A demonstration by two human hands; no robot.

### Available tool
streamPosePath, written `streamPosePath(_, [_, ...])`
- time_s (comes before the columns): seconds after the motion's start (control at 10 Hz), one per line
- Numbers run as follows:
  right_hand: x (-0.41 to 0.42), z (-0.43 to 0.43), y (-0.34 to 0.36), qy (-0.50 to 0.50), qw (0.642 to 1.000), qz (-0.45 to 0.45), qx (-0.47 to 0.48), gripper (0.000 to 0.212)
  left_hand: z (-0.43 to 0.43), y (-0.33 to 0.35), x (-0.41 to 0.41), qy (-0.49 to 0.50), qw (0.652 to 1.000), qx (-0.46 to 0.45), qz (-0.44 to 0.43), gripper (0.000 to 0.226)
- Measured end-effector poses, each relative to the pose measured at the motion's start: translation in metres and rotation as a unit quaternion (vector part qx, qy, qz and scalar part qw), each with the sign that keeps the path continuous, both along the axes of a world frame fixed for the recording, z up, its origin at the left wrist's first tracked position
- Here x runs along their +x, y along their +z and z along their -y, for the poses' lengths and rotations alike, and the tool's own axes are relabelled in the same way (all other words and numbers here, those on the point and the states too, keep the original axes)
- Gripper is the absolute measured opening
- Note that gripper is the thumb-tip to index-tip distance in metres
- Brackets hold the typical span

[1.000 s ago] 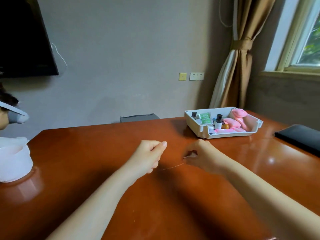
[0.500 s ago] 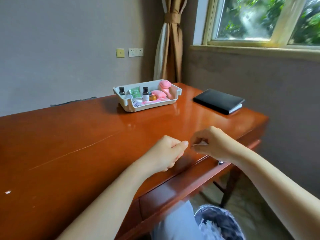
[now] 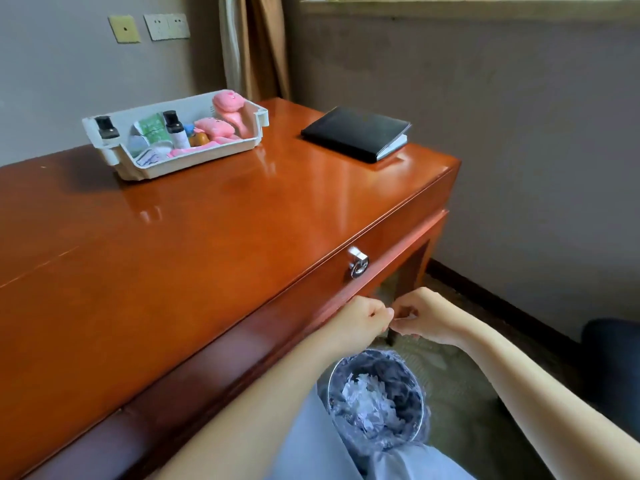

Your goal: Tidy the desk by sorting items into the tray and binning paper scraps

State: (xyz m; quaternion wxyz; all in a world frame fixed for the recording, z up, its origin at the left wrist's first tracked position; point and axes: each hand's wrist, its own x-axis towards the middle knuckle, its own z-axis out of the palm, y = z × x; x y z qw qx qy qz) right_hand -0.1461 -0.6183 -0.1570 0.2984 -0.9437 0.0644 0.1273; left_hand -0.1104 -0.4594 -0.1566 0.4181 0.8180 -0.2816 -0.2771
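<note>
Reddish-brown polished wood: the desk [image 3: 194, 244] fills the left and centre of the head view, its top bare apart from two things at the far end. A drawer front runs along its near edge, with a metal ring pull [image 3: 358, 265] on it.

White plastic tray [image 3: 138, 168] sits at the far left of the desk. Inside: two small dark-capped bottles [image 3: 175, 129], a green sachet [image 3: 152, 126], pink soft toys [image 3: 221, 123] at the right end, and a few smaller bits too small to tell apart. Right of the tray and well apart from it, a black notebook [image 3: 356, 133] lies flat near the far right corner.

Both hands are off the desk, held beyond its near edge and above the bin. Left hand [image 3: 360, 318] is curled into a loose fist with thumb and forefinger tips pressed together; what, if anything, is between them cannot be told. Right hand [image 3: 424, 317] is also curled, fingertips pinched on a small white paper scrap [image 3: 403, 317]. The fingertips of the two hands meet or nearly meet at the scrap.

Bin [image 3: 375, 400]: round, lined with a clear bag, standing on the floor just beside the person's knee, below and slightly near of the hands. Crumpled white paper [image 3: 367, 398] lies in it.

Wall sockets [image 3: 166, 26] and a curtain [image 3: 256, 46] are at the far wall.
</note>
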Motion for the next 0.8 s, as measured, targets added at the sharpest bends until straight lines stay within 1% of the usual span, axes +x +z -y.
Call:
streamPosePath(0.1, [0.003,0.013,-0.041,-0.029,0.999,-0.039,0.0,0.009,0.019,-0.035,0.007,0.01,0.999,0.044,-0.024,0.039])
streamPosePath(0.2, [0.005,0.02,-0.076,-0.056,0.995,-0.078,0.013,0.01,0.033,-0.068,0.015,0.022,0.993,0.081,-0.082,0.032])
streamPosePath(0.3, [0.008,0.025,-0.107,-0.093,0.989,-0.111,0.026,0.028,0.043,-0.095,0.022,0.029,0.985,0.13,-0.113,0.025])
streamPosePath(0.4, [0.009,0.027,-0.133,-0.125,0.982,-0.14,0.029,0.03,0.053,-0.12,0.027,0.044,0.981,0.152,-0.109,0.027])
streamPosePath(0.5, [0.01,0.027,-0.152,-0.134,0.977,-0.165,0.025,0.021,0.061,-0.137,0.027,0.052,0.975,0.184,-0.111,0.026])
streamPosePath(0.6, [0.012,0.03,-0.169,-0.093,0.977,-0.19,0.025,0.022,0.063,-0.147,0.024,0.013,0.969,0.219,-0.111,0.017])
streamPosePath(0.7, [0.014,0.031,-0.167,-0.091,0.976,-0.194,0.021,0.025,0.059,-0.152,0.026,-0.072,0.952,0.285,-0.08,0.033])
streamPosePath(0.8, [0.016,0.029,-0.157,-0.098,0.977,-0.191,0.016,0.022,0.055,-0.148,0.026,-0.097,0.942,0.309,-0.087,0.037])
